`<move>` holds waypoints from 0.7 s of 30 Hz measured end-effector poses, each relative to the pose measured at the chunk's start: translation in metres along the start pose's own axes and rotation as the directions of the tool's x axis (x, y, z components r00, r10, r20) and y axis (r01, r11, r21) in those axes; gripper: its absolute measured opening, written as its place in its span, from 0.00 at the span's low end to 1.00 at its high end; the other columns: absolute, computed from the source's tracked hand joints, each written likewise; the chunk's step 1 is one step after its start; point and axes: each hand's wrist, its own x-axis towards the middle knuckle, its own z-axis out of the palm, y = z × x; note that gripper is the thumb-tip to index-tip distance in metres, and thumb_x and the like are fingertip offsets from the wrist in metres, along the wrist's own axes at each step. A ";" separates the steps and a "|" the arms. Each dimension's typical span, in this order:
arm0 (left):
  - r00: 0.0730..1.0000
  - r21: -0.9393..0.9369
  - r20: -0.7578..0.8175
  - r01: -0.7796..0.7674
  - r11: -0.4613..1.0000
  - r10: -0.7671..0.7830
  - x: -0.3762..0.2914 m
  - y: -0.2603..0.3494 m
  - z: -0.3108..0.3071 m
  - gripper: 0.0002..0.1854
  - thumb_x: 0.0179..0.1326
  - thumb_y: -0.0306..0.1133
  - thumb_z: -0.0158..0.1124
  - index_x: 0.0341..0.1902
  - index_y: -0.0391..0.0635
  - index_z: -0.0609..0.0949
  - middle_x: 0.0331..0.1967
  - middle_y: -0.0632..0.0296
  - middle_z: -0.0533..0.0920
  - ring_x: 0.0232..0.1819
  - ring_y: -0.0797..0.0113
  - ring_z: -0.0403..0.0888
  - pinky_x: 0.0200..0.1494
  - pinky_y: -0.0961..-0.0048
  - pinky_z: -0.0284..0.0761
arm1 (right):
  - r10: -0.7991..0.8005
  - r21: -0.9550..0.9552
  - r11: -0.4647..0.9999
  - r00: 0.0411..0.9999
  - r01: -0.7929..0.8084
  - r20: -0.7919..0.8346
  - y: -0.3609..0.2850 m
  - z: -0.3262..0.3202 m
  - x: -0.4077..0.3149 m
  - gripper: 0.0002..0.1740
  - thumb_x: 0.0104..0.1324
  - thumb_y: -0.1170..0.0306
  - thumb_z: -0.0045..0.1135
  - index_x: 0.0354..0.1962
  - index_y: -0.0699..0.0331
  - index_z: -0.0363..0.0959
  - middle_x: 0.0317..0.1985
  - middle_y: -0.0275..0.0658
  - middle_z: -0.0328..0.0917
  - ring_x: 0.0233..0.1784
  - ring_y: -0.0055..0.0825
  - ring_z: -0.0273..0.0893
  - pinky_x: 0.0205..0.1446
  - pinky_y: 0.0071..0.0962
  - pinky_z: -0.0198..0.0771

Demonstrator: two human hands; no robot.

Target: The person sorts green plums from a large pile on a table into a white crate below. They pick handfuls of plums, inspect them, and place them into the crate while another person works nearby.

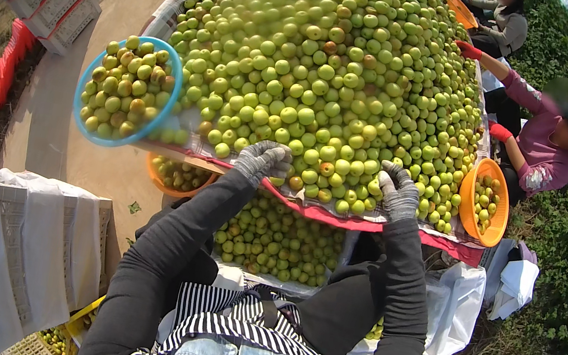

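A large heap of green jujubes (299, 89), some with brown patches, covers the cloth-lined table before me. My left hand (264, 161), in a grey knit glove, is at the heap's front edge with its fingers bent toward the right. My right hand (399, 191), gloved alike, rests at the same edge farther right, its fingers curled inward beside the fruit. The palms and whatever may be in them are hidden. Between my knees, below the red-edged cloth (322, 217), sits a lined container of more jujubes (278, 242).
A blue-rimmed basket (178, 79) of jujubes stands at the table's left corner, an orange basket (499, 215) at its right. Another orange basket (162, 187) is below the left corner. Lined crates (97, 236) stand behind left. Co-workers (545, 135) sit along the right side.
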 end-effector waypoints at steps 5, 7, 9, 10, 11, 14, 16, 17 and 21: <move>0.986 -0.113 -0.159 0.036 0.993 -0.054 0.021 0.015 -0.007 0.11 0.57 0.34 0.56 0.39 0.39 0.76 0.30 0.60 0.78 0.27 0.70 0.78 0.29 0.74 0.79 | -0.172 -0.429 0.888 0.985 0.166 0.024 -0.038 0.075 0.074 0.18 0.52 0.71 0.58 0.43 0.60 0.72 0.43 0.42 0.73 0.46 0.37 0.71 0.53 0.29 0.66; 0.966 -0.110 -0.254 0.016 0.994 -0.044 0.026 0.020 -0.010 0.11 0.57 0.34 0.56 0.39 0.39 0.76 0.29 0.61 0.78 0.26 0.72 0.77 0.28 0.77 0.79 | -0.416 -0.575 0.731 0.908 0.367 0.050 -0.046 0.090 0.099 0.17 0.52 0.71 0.57 0.42 0.61 0.72 0.44 0.41 0.72 0.51 0.37 0.67 0.59 0.31 0.61; 0.957 -0.124 -0.285 0.023 0.992 -0.058 0.029 0.021 -0.013 0.11 0.57 0.34 0.57 0.39 0.39 0.76 0.29 0.61 0.78 0.26 0.72 0.77 0.27 0.77 0.79 | -0.438 -0.549 0.745 0.899 0.380 0.029 -0.052 0.105 0.123 0.17 0.51 0.71 0.56 0.42 0.60 0.72 0.43 0.40 0.73 0.51 0.36 0.67 0.59 0.31 0.60; 0.967 -0.131 -0.252 0.007 0.991 -0.040 0.029 0.022 -0.015 0.12 0.59 0.35 0.55 0.39 0.38 0.77 0.30 0.61 0.78 0.28 0.73 0.77 0.28 0.78 0.78 | -0.513 -0.599 0.672 0.857 0.436 0.048 -0.056 0.110 0.134 0.16 0.52 0.72 0.56 0.41 0.61 0.72 0.43 0.41 0.73 0.49 0.37 0.69 0.57 0.32 0.62; 0.972 -0.118 -0.235 -0.022 0.993 -0.006 0.031 0.022 -0.015 0.12 0.59 0.36 0.56 0.37 0.39 0.77 0.29 0.60 0.78 0.27 0.73 0.77 0.27 0.78 0.77 | -0.548 -0.630 0.630 0.835 0.454 0.053 -0.062 0.115 0.144 0.15 0.52 0.73 0.57 0.40 0.61 0.72 0.42 0.42 0.73 0.46 0.38 0.70 0.54 0.32 0.65; 0.972 -0.113 -0.232 -0.051 0.992 0.023 0.036 0.023 -0.018 0.15 0.59 0.41 0.56 0.34 0.38 0.77 0.25 0.59 0.79 0.23 0.70 0.77 0.24 0.76 0.76 | -0.330 -0.792 0.513 0.928 0.330 0.172 -0.086 0.127 0.172 0.21 0.56 0.62 0.53 0.48 0.56 0.68 0.48 0.39 0.71 0.54 0.36 0.66 0.61 0.32 0.58; 0.974 -0.105 -0.225 0.011 0.994 -0.034 0.041 0.025 -0.020 0.16 0.60 0.42 0.53 0.33 0.39 0.77 0.25 0.59 0.79 0.21 0.70 0.77 0.24 0.75 0.76 | -0.048 -0.835 0.527 0.986 0.160 0.158 -0.102 0.134 0.186 0.25 0.60 0.56 0.49 0.54 0.54 0.64 0.53 0.40 0.68 0.58 0.35 0.64 0.62 0.33 0.56; 0.968 -0.139 -0.231 0.065 0.988 -0.096 0.044 0.026 -0.021 0.16 0.61 0.42 0.52 0.32 0.39 0.77 0.24 0.59 0.79 0.20 0.70 0.76 0.23 0.75 0.77 | 0.008 -0.858 0.495 0.986 0.139 0.165 -0.107 0.138 0.192 0.25 0.59 0.56 0.49 0.54 0.54 0.64 0.53 0.40 0.68 0.58 0.34 0.64 0.62 0.33 0.56; 0.989 -0.235 -0.117 0.061 0.970 -0.091 0.048 0.031 -0.015 0.18 0.61 0.43 0.51 0.39 0.38 0.76 0.29 0.58 0.79 0.27 0.68 0.78 0.30 0.72 0.78 | 0.096 -0.885 0.447 0.977 0.127 0.189 -0.116 0.146 0.211 0.24 0.56 0.56 0.51 0.50 0.55 0.68 0.51 0.41 0.70 0.54 0.36 0.68 0.59 0.31 0.61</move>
